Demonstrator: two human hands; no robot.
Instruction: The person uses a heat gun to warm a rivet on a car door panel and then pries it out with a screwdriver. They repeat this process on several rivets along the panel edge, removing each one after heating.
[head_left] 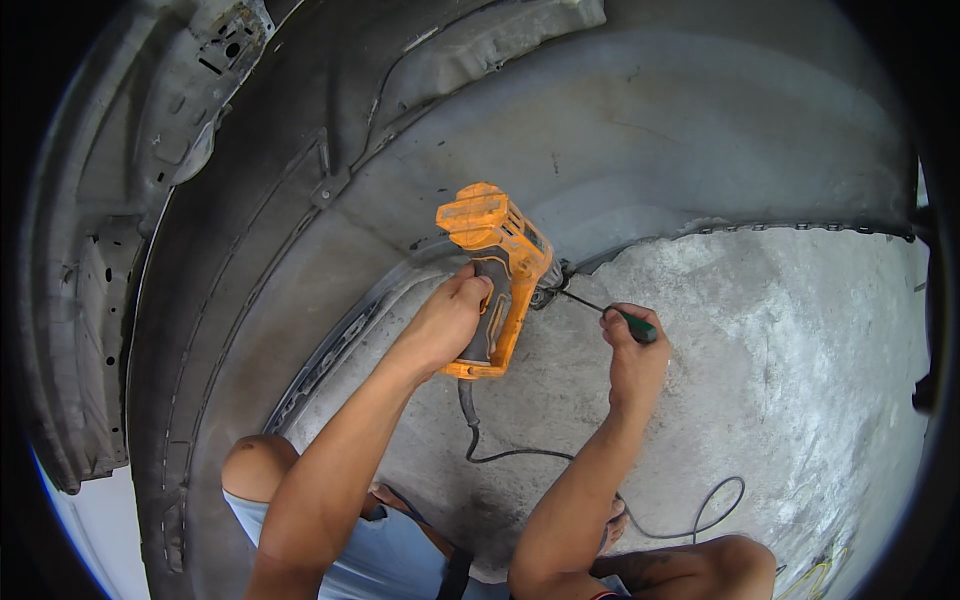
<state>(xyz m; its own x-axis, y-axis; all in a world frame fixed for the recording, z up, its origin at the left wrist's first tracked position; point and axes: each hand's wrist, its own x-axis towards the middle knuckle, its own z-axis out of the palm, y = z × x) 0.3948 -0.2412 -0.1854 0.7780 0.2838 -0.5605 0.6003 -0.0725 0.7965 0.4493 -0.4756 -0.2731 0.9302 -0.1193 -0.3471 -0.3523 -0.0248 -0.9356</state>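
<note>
My left hand is wrapped round the grip of an orange and black corded heat gun. Its metal nozzle points away to the right, close against the lower edge of a dark grey car body panel. A screwdriver with a green handle and a thin dark shaft sits in my right hand, its fingers closed on the handle. The shaft's tip reaches up to a small dark piece at the panel edge, by the nozzle; the exact contact is hard to make out.
From the heat gun a black cable runs down and loops over the grey concrete floor to the right. More bare metal body parts stand at the left. My knees and feet are at the lower edge, and a yellow cord lies at lower right.
</note>
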